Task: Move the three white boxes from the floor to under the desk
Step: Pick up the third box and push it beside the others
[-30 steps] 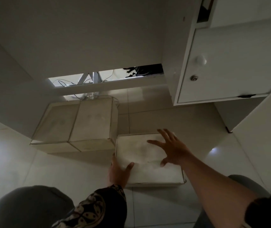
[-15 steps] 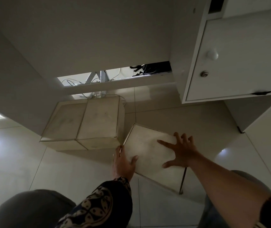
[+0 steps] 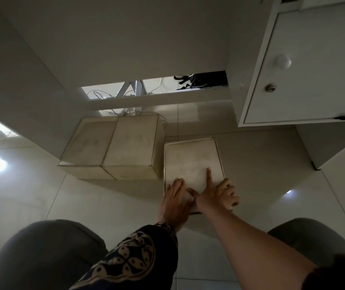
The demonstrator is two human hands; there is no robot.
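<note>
Pale tiled floor (image 3: 31, 197) beneath a white desk (image 3: 108, 49). I see the third white box (image 3: 192, 162), right of two tucked boxes (image 3: 113, 151), looking light and rigid. My left hand (image 3: 175, 199) and right hand (image 3: 217, 195) press flat, fingers spread, on its near edge.

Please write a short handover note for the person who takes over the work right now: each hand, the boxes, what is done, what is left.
Left hand: flat on the near end of the third box, no closed grip.
Right hand: flat beside it, index finger stretched out.
Two boxes stand side by side under the desk, touching.
Third box lies on the floor to their right, a narrow gap between.
Left: push it further in, level with the pair.
</note>
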